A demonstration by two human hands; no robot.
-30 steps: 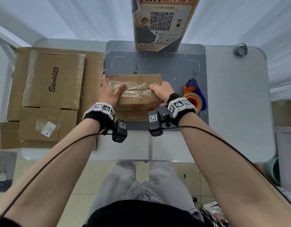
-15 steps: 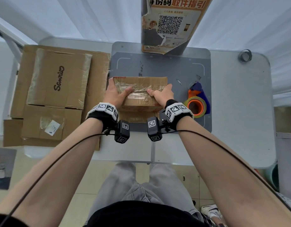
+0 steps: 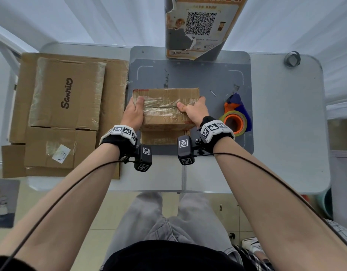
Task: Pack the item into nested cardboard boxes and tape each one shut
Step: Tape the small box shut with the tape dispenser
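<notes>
Two hands on one small taped box [image 3: 165, 106], sitting mid-frame on the grey mat [image 3: 213, 79] on the desk [image 3: 286, 133]. Left hand [image 3: 134, 112] and right hand [image 3: 192, 110] each clamp an end, thumbs on top. Tape roll [image 3: 233, 122] just right; flattened boxes [image 3: 67, 94] stacked left.

We are stretching both forearms forward, wrists banded with marker cuffs. Our left hand [image 3: 134, 112] is gripping the box [image 3: 165, 108] at its left end, thumb lying on top. Our right hand [image 3: 192, 110] is gripping its right end, thumb pressing on top, fingers curling over the far edge.
</notes>
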